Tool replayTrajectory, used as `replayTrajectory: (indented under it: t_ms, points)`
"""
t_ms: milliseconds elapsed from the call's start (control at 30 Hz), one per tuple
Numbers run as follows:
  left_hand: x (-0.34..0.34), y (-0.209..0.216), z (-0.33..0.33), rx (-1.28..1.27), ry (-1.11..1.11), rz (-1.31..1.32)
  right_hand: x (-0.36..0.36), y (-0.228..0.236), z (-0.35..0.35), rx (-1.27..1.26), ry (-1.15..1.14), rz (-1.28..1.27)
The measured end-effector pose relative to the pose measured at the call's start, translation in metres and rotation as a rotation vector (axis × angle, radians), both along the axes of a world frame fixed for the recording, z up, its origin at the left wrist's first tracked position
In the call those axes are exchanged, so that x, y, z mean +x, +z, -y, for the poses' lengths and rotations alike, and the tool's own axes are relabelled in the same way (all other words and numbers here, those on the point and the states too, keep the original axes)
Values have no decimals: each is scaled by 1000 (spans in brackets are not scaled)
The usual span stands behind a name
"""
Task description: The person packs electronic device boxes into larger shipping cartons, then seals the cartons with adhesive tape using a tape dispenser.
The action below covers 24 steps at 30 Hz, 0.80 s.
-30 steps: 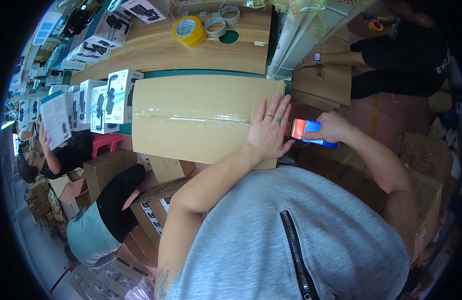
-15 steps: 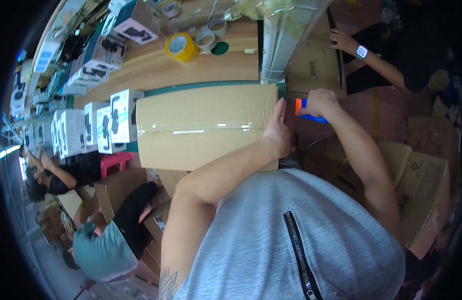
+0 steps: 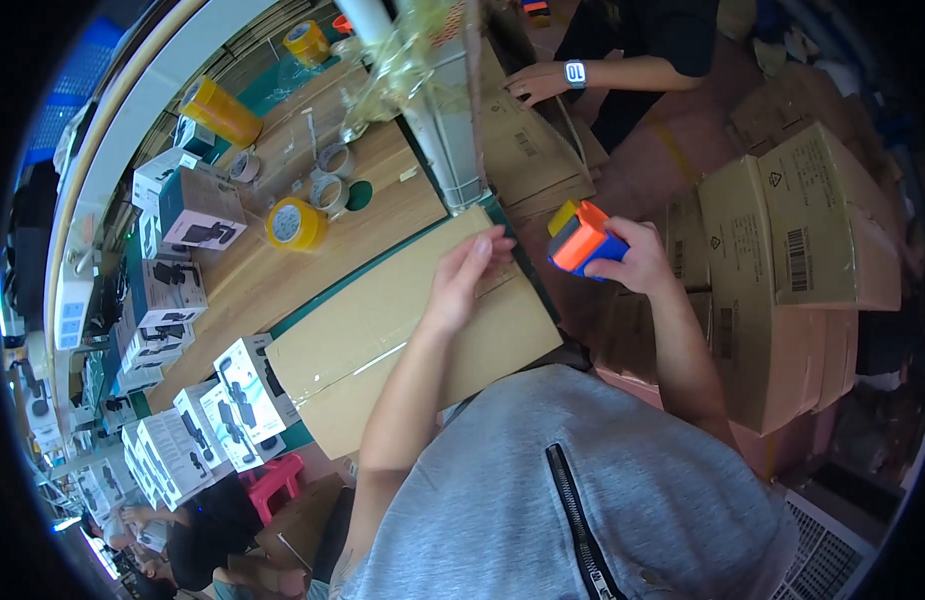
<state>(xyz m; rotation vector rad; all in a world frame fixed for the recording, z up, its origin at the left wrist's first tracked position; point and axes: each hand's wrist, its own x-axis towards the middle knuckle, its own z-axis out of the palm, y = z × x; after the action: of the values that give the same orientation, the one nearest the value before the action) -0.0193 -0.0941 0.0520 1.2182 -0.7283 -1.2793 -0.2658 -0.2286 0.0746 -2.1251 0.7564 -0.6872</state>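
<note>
Gripping an orange-and-blue tape dispenser [image 3: 587, 240], my right hand [image 3: 637, 262] wraps its fingers around it just off the carton's end — my left hand [image 3: 462, 278], fingers extended, is over that end, whether touching I cannot tell. The brown carton [image 3: 507, 330] lies between my torso and the wooden table [image 3: 247, 290] — white boxes [image 3: 247, 400] stand by its left end.

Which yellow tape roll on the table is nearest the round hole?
The yellow roll beside the two pale rolls on the wooden table; the other yellow rolls sit farther from the hole.
</note>
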Motion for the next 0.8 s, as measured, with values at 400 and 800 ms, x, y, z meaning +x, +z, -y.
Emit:
replayTrajectory:
  t_ms: [400,800]
  points:
    - [-11,-20,13,-33,-238,112,28,24,-117,23,-322,-289]
    - [72,-44,115,193,-100,1121,0,19,-171,578,-577,-515]
